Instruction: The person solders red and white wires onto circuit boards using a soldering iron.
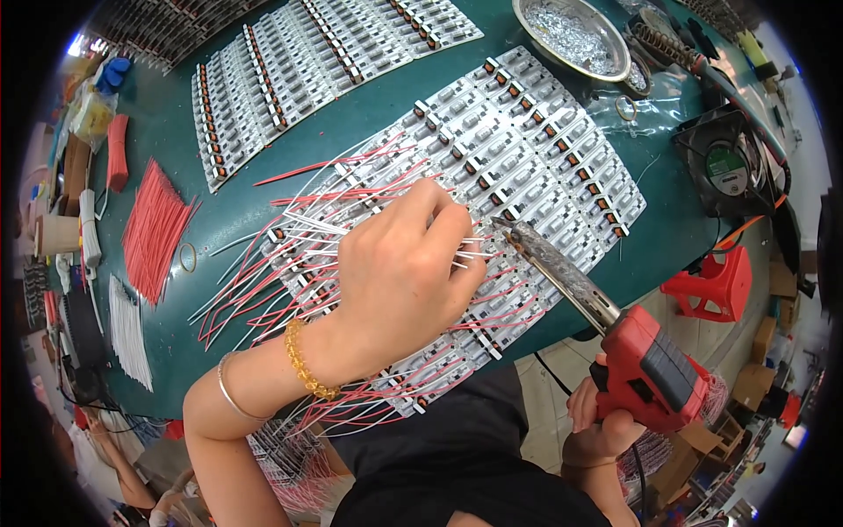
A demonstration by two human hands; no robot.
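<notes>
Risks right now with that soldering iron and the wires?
The soldering iron in the right hand has its tip close to the left hand; if hot, a slip might burn it. The tip is also over the circuit board panel, so stray contact could scorch components. Loose red wires cross under the left hand and may snag.

White wires (316, 224) partly behind left fingers (449, 230)

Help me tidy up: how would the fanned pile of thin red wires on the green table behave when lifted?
The fanned pile of thin red wires would probably splay, since its ends spread apart. It's likely light, being so thin-stranded, and perhaps springy, as most strands lie nearly straight.
</notes>
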